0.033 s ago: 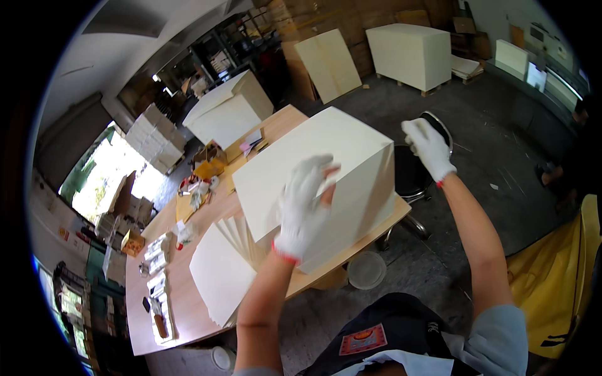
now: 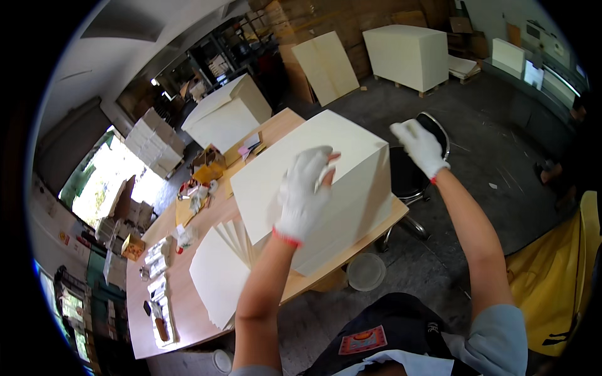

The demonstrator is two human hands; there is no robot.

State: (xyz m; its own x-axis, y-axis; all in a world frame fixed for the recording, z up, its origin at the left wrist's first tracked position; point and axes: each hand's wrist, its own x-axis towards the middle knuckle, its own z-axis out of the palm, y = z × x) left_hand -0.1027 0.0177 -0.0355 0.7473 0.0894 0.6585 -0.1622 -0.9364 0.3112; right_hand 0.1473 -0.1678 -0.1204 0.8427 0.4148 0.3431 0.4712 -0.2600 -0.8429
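Already the stack [image 2: 345,150] stands squared; sheets [image 2: 216,272] near left lie fanned, unstacked. Left hand [image 2: 301,197]: fingers parted; right hand [image 2: 419,148]: grip unclear.

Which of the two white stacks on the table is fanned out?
The low stack, left of the tall stack: its sheets splay apart at one side, while the tall one's sides look squared.

The wooden surface [image 2: 191,319] spans centre to lower left, carrying 1 large white stack [image 2: 357,194] at centre, fanned white sheets [image 2: 213,269] left of centre and 1 brown box [image 2: 210,168] upper left.
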